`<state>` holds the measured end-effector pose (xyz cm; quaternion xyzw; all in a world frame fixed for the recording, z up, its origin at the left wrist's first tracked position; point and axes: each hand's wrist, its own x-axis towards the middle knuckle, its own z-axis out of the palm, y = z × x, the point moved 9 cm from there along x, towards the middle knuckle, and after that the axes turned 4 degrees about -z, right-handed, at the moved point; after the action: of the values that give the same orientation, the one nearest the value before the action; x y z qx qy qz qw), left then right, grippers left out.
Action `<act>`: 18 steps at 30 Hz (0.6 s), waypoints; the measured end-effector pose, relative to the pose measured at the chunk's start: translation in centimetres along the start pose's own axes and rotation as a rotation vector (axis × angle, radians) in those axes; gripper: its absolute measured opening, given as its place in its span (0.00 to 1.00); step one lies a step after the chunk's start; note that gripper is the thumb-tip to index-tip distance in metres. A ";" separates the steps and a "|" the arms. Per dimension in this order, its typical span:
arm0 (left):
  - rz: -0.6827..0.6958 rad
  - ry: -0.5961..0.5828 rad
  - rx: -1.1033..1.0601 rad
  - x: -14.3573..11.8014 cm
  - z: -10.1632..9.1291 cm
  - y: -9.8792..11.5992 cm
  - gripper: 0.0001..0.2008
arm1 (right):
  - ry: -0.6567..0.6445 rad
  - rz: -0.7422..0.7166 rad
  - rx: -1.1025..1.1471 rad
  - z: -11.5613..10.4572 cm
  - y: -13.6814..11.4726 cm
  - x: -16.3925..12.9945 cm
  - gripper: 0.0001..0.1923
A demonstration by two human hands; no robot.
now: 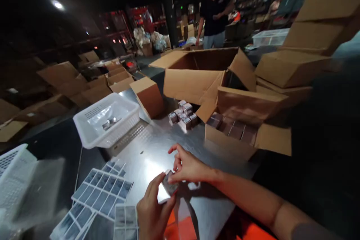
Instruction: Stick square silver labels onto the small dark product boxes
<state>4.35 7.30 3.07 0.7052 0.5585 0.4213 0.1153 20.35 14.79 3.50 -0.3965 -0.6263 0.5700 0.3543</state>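
Note:
Both my hands meet over a shiny metal table (pixel 152 150) on one small grey box (pixel 169 184). My left hand (pixel 154 210) grips the box from below with thumb and fingers. My right hand (pixel 187 167) pinches its top edge, with the other fingers raised. Sheets of printed labels (pixel 102 189) lie just left of my left hand. More small boxes (pixel 184 115) stand in a cluster farther back on the table.
A white plastic basket (pixel 108 122) sits at the left, another white basket (pixel 14 180) at the near left edge. An open carton with small boxes (pixel 233 131) stands to the right. Large open cartons (pixel 197 71) and stacked cartons (pixel 306 48) rise behind. A person (pixel 213 15) stands at the back.

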 end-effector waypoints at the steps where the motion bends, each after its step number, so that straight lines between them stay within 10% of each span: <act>1: -0.011 0.025 -0.028 0.0 0.1 -0.1 0.21 | -0.002 -0.006 -0.002 -0.2 0.0 0.2 0.39; 12: -0.220 0.245 -0.079 1.7 -3.2 -1.5 0.25 | 0.127 -0.221 0.242 -3.2 -7.0 5.1 0.54; 18: -0.445 0.215 -0.484 2.2 -3.4 -3.4 0.32 | -0.284 -0.285 0.059 3.5 -6.0 3.7 0.55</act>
<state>-0.43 9.42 4.03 0.4698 0.5914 0.5781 0.3089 15.09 16.39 9.11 -0.2092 -0.7028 0.5823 0.3510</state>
